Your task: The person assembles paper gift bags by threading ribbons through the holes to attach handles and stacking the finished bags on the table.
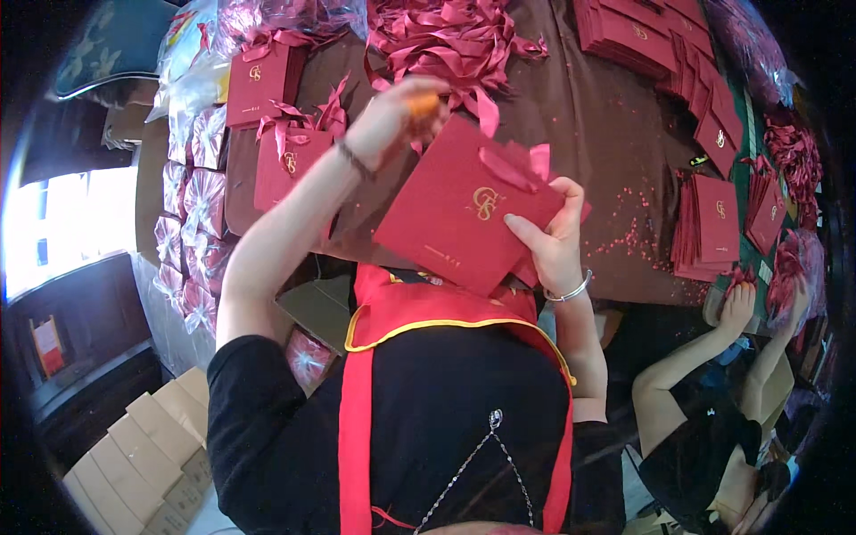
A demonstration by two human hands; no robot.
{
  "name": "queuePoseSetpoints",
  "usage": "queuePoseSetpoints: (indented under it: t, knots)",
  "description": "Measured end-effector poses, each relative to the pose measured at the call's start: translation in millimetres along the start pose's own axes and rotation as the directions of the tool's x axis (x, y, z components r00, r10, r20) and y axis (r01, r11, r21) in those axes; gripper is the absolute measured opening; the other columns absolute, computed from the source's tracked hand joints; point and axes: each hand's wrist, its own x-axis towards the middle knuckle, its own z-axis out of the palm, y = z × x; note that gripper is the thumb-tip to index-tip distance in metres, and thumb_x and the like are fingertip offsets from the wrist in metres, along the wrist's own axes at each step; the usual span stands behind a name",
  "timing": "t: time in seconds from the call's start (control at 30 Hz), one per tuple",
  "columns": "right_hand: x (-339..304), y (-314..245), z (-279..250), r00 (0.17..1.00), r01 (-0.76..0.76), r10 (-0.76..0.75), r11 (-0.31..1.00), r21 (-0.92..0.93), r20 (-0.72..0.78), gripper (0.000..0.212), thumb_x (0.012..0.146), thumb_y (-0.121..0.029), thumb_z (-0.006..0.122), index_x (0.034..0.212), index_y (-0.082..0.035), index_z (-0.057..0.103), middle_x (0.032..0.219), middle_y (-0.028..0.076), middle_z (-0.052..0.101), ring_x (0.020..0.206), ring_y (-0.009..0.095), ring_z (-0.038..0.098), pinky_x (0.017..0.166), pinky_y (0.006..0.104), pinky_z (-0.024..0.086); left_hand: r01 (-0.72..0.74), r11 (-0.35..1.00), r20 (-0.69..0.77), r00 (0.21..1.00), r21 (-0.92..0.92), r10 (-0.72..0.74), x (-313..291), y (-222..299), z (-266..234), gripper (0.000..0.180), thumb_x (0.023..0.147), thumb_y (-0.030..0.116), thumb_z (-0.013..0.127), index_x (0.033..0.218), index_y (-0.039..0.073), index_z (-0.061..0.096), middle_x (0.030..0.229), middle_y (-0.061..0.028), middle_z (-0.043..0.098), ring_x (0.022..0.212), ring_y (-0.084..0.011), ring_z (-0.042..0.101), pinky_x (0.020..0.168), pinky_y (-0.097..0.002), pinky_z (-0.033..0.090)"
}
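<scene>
My right hand point(557, 234) grips the side of a dark red paper gift bag point(437, 209) with a gold emblem, thumb on its front. The bag is tilted, held over the table's near edge. A pink ribbon point(508, 174) crosses its upper right part, and another red bag edge shows behind it. My left hand point(397, 120), slightly blurred, is closed around a small orange thing point(423, 105) by the bag's upper left corner; its kind I cannot make out. Just beyond lies a heap of loose dark pink ribbons point(437, 45).
Ribboned red bags point(290, 165) stand at left, near plastic-wrapped packages point(205, 196). Stacks of red bags point(709, 223) lie at right on the brown-covered table point(571, 116), with scattered red bits point(633, 223). A co-worker's hands point(736, 308) work at far right. Cardboard boxes point(147, 437) stand lower left.
</scene>
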Motion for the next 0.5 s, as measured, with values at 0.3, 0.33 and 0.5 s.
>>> queuePoseSetpoints:
  t: [0.3, 0.33, 0.5]
  knots:
    - [4, 9, -3, 0.952, 0.247, -0.302, 0.859, -0.449, -0.053, 0.057, 0.072, 0.000, 0.071, 0.117, -0.008, 0.037, 0.122, 0.007, 0.039, 0.114, 0.017, 0.040, 0.095, 0.0323, 0.037, 0.161, 0.941, 0.252, 0.964, -0.296, -0.086, -71, -53, 68, 0.042, 0.089, 0.011, 0.053, 0.127, 0.003, 0.038, 0.104, -0.0087, 0.058, 0.089, -0.0191, 0.060, 0.080, -0.0325, 0.050]
    - [1, 10, -5, 0.941, 0.181, -0.274, 0.902, -0.391, -0.197, 0.048, 0.077, -0.005, 0.069, 0.115, -0.006, 0.040, 0.117, 0.007, 0.043, 0.104, 0.014, 0.045, 0.087, 0.0274, 0.040, 0.186, 0.927, 0.284, 0.954, -0.325, -0.093, -69, -52, 74, 0.043, 0.089, 0.010, 0.053, 0.128, 0.003, 0.037, 0.105, -0.0087, 0.058, 0.090, -0.0190, 0.060, 0.081, -0.0328, 0.050]
    - [-22, -12, -41, 0.818, 0.504, -0.556, 0.815, -0.285, -0.145, 0.004, 0.084, -0.002, 0.057, 0.081, -0.003, 0.054, 0.077, 0.006, 0.055, 0.071, 0.013, 0.050, 0.064, 0.0236, 0.042, 0.014, 0.974, -0.106, 0.994, -0.224, -0.039, -59, -68, 67, 0.029, 0.087, 0.002, 0.054, 0.115, 0.001, 0.046, 0.101, -0.0054, 0.058, 0.091, -0.0122, 0.056, 0.079, -0.0258, 0.047]
